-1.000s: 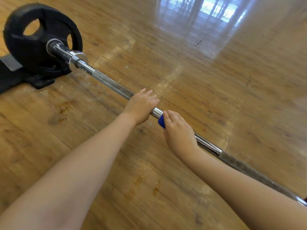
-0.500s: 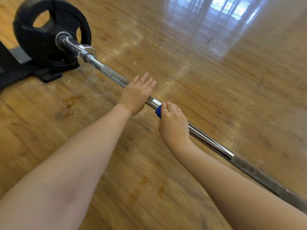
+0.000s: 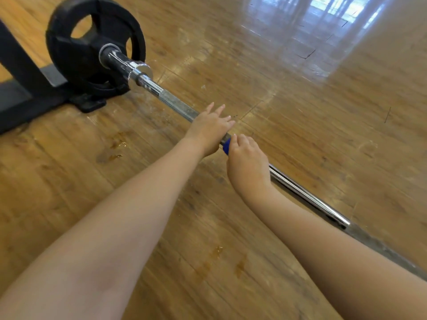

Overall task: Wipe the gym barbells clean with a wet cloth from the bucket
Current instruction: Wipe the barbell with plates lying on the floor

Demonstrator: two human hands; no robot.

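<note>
A steel barbell (image 3: 175, 105) lies low over the wooden floor, running from a black weight plate (image 3: 76, 49) at the upper left down to the lower right. My right hand (image 3: 248, 167) is closed around the bar with a blue cloth (image 3: 227, 146) in it; only a small edge of the cloth shows at the thumb side. My left hand (image 3: 209, 129) rests on the bar just left of the cloth, its fingers spread and stretched over the shaft. The two hands nearly touch. No bucket is in view.
A black stand or rack foot (image 3: 20, 93) sits on the floor at the far left, beside the plate. Small wet spots (image 3: 115, 148) mark the glossy wooden floor (image 3: 300, 112) left of and below my arms.
Both hands have slid along the bar toward the weight plate, the right with the cloth. My left fingers, curled over the bar a second ago, are now spread. The view has shifted, bringing the plate closer.
</note>
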